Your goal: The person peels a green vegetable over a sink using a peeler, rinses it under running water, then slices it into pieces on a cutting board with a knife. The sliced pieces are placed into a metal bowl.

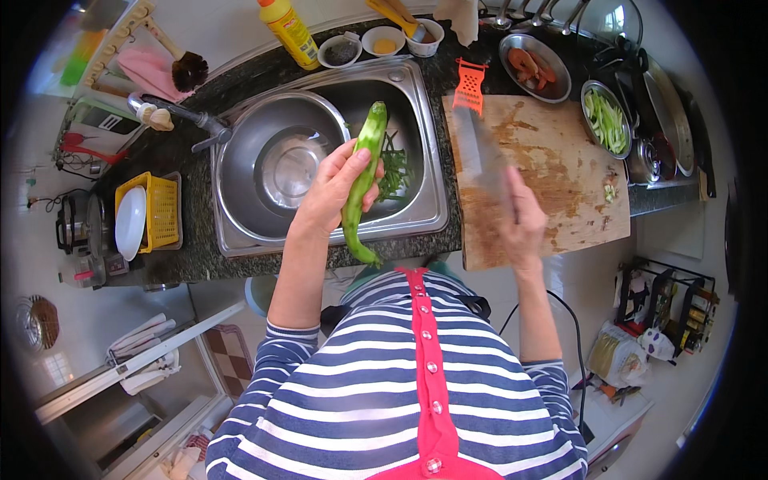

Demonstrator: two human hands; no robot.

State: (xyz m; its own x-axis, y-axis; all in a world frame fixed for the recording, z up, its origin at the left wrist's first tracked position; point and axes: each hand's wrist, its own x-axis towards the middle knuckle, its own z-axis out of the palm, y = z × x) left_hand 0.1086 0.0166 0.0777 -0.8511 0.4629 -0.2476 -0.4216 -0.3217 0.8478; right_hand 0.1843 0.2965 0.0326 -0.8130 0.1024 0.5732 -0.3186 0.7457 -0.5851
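My left hand [342,186] grips a long, slightly curved green gourd [360,192] around its middle, above the sink's front part. Pale patches near its upper end look peeled, and its thin lower end hangs past the counter's front edge. In my right hand [523,219] is a kitchen knife [474,147], blurred, its broad blade pointing away from me over the wooden cutting board [570,198]. An orange peeler-grater [469,84] lies at the board's far left corner, just beyond the blade. Dark green peelings [393,171] lie in the sink, right of the gourd.
A steel basin [240,174] with water sits in the sink [441,198], under the faucet [210,129]. Beyond the board are bowls of reddish pieces [531,66] and sliced green vegetable [605,120]. Small bowls and a yellow bottle [291,33] line the back; a yellow basket [161,210] stands left.
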